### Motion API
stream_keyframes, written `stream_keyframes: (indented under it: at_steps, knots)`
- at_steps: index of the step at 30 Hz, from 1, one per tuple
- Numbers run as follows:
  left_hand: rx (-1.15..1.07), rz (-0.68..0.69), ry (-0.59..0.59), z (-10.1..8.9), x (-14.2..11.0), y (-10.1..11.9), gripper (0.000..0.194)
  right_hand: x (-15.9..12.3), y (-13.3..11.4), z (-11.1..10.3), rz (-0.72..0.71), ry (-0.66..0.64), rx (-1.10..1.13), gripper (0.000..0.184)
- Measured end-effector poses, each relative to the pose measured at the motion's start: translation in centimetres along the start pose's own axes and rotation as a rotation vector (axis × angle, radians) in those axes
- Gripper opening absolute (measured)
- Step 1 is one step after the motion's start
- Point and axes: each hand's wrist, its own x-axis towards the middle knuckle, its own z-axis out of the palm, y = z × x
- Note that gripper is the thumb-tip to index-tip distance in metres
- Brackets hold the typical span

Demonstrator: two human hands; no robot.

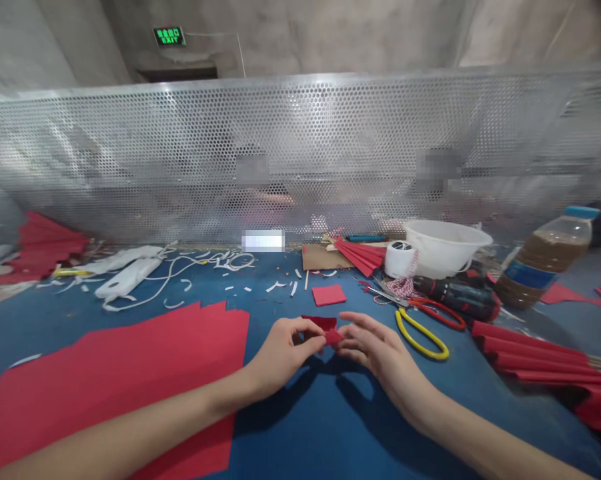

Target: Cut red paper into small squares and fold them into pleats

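A small folded piece of red paper (pixel 333 336) is held just above the blue table, in front of me. My left hand (pixel 295 343) pinches its left end between thumb and index finger. On the other end, my right hand (pixel 373 343) grips with its lower fingertips, while the index finger is raised along the top. A darker red flap (pixel 320 323) stands up behind the fingertips. Farther back lies a square red paper piece (pixel 329 295), flat and apart from both hands. Large red paper sheets (pixel 170 367) spread under and beside my left forearm.
To the right lie yellow-handled scissors (pixel 423 337), red-handled scissors (pixel 437 312), a thread spool (pixel 399 259), a white bowl (pixel 445 250), a bottle (pixel 547 260) and pleated red paper (pixel 540 357). A white power strip (pixel 127 277) sits back left. A perforated metal panel (pixel 305 133) bounds the table.
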Motion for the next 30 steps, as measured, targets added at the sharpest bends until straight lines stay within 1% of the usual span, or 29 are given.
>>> stream_keyframes:
  at_steps: [2,4,9,11,13,17,20,22,25,26,28,30]
  knots:
    - [-0.063,-0.053,-0.004,0.1,0.3,-0.3,0.023,-0.1,-0.1,0.0,0.03,0.011,0.064,0.034]
    - [-0.082,-0.082,0.001,0.1,0.5,-0.4,0.024,-0.2,-0.3,0.0,0.034,0.009,0.046,0.031]
    - [-0.139,-0.027,-0.04,0.0,0.3,-0.1,0.023,-0.4,-0.5,0.1,-0.028,-0.079,-0.262,0.028]
    - [-0.114,-0.008,-0.08,-0.1,0.1,0.1,0.025,-0.4,-0.5,0.2,-0.038,-0.072,-0.303,0.028]
    - [-0.042,0.005,-0.106,-0.1,0.0,0.3,0.028,-0.4,-0.5,0.3,-0.032,-0.072,-0.32,0.029]
    - [0.088,0.039,-0.118,0.0,-0.3,0.7,0.03,-0.4,-0.4,0.2,0.011,-0.113,-0.372,0.031]
    - [0.134,0.075,-0.137,0.0,-0.4,1.0,0.029,-0.6,-0.3,-0.1,0.008,-0.065,-0.398,0.03]
    - [0.145,0.095,-0.15,0.0,-0.4,1.1,0.029,-0.7,-0.3,-0.4,-0.044,0.03,-0.401,0.029]
    - [0.127,0.079,-0.147,-0.1,-0.3,0.9,0.03,-0.7,-0.4,-0.8,-0.099,0.18,-0.325,0.028]
    - [0.116,0.065,-0.137,-0.2,-0.2,0.8,0.03,-0.7,-0.4,-0.9,-0.094,0.194,-0.287,0.028]
    - [0.088,0.039,-0.13,-0.2,-0.1,0.4,0.03,-0.7,-0.5,-0.9,-0.046,0.153,-0.236,0.028]
    - [0.047,0.011,-0.189,-0.2,0.0,-0.1,0.03,-0.6,-0.6,-0.9,0.003,0.097,-0.212,0.03]
